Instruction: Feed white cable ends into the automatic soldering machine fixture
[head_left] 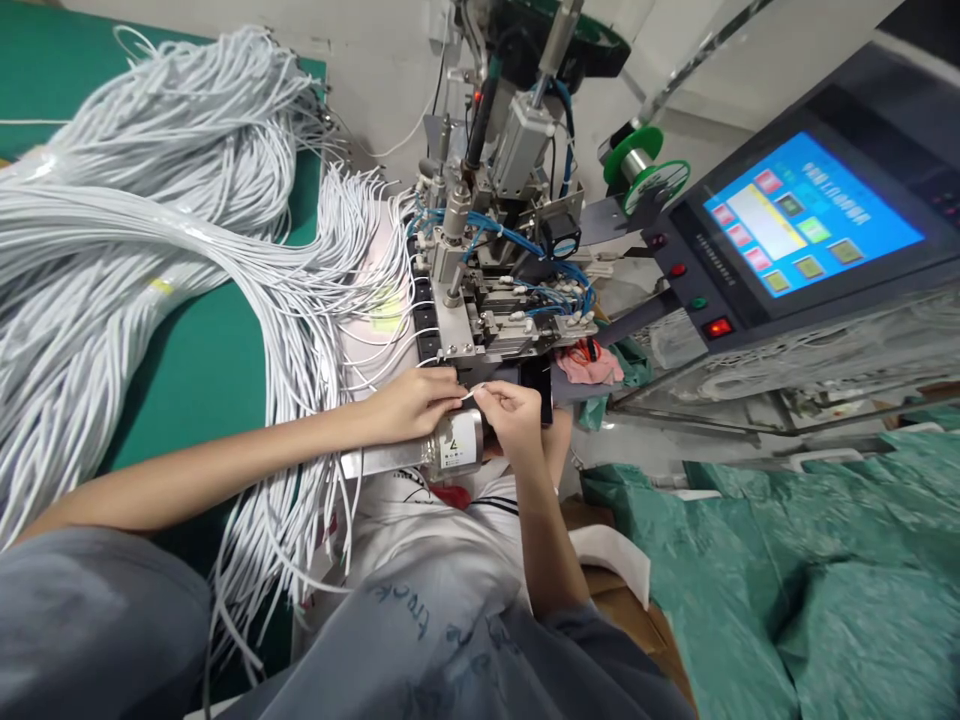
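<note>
- The left hand (pixel 421 403) is nearly closed, thumb and fingertips pinched on a white cable (pixel 474 391) just in front of the machine (pixel 457 270).
- The right hand (pixel 514 410) is half curled, thumb and forefinger gripping the cable's other side, so the short piece shows between the two hands.
- Below that piece, near the left hand, I see a can (pixel 459 440) with a white label.
- More white cables run from a big bundle (pixel 187 230) on the green table (pixel 199 340) to the machine's left edge.
- Over to the right, a lit blue screen (pixel 817 215) tilts beside a green spool (pixel 643 165).
- Green sheeting (pixel 847 570) lies crumpled at lower right.
</note>
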